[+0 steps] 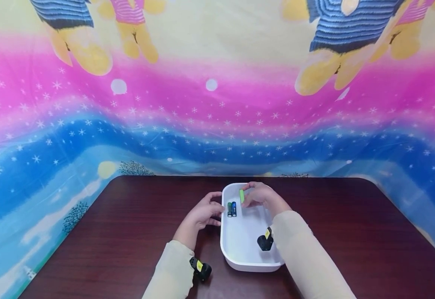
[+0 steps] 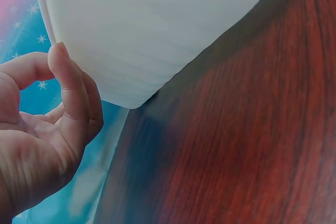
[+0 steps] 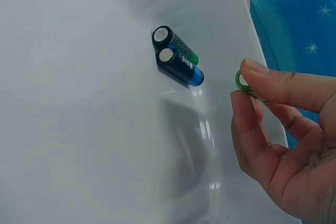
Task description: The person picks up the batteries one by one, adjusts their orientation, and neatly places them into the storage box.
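My right hand [image 1: 260, 196] pinches a light green battery [image 1: 242, 196] between thumb and fingertips, over the far part of a white tray [image 1: 245, 245]. In the right wrist view, the pale round end of this battery [image 3: 242, 80] shows at the fingertips. Two more batteries, one dark green [image 3: 181, 45] and one blue [image 3: 181, 67], lie side by side on the tray floor near its left wall. Outside that wall is my left hand [image 1: 204, 211], its fingers loosely bent and fingertips right at the rim.
The tray stands lengthwise on a dark reddish-brown wooden table [image 1: 127, 232]. A printed cloth [image 1: 187, 99] with snowflakes and cartoon figures hangs behind the table and along its sides. Small black cameras [image 1: 202, 270] sit on both wrists, over cream sleeves [image 1: 310, 257].
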Tool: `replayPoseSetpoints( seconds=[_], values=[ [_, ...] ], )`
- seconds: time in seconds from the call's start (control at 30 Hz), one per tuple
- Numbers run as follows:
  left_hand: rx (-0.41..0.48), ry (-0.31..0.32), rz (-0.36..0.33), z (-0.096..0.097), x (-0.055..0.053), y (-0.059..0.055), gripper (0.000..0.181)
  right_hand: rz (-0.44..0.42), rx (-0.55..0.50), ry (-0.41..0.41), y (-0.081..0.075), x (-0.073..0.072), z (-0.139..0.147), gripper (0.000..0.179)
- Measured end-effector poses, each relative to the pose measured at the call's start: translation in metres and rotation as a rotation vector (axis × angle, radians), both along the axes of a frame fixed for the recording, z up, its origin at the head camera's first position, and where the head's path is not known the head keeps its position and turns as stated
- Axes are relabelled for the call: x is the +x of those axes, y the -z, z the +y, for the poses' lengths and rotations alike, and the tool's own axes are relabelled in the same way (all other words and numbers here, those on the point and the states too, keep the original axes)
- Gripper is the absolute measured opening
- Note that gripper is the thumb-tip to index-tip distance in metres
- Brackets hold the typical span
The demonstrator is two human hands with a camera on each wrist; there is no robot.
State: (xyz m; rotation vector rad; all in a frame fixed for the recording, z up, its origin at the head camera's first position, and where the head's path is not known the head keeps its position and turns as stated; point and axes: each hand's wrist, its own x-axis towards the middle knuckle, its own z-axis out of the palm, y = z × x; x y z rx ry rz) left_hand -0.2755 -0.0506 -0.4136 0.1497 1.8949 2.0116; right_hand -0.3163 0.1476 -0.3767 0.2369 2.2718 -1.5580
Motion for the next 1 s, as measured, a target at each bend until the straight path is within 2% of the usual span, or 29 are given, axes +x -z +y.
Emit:
replayPoseSetpoints(
  seconds=[0.3,0.47,0.7,1.0],
  values=[
    [-0.004,-0.01,-0.008,0.0,-0.001,0.001,0.061,0.009,0.021,-0.031,0.009,-0.003,-0.002,0.053],
    [-0.006,-0.013,-0.013,0.0,-0.001,0.001,0.061,0.011,0.101,-0.057,0.011,-0.002,-0.005,0.049],
    [0.004,-0.004,-0.006,0.0,-0.002,0.002,0.061,0.066,0.266,-0.124,0.015,0.002,-0.01,0.048],
    [0.007,-0.003,-0.006,-0.001,-0.002,0.002,0.061,0.084,0.336,-0.207,0.015,0.007,-0.014,0.048]
  ],
)
